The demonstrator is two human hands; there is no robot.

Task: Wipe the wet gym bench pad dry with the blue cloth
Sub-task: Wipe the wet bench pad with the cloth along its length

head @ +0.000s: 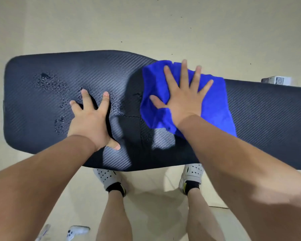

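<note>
Right hand [182, 100], fingers spread flat, presses our cloth [214, 108] mid-pad [268, 108]. Left hand [90, 119] splayed flat among droplets [49, 84]. Pad's long axis runs left-right before us.
</note>
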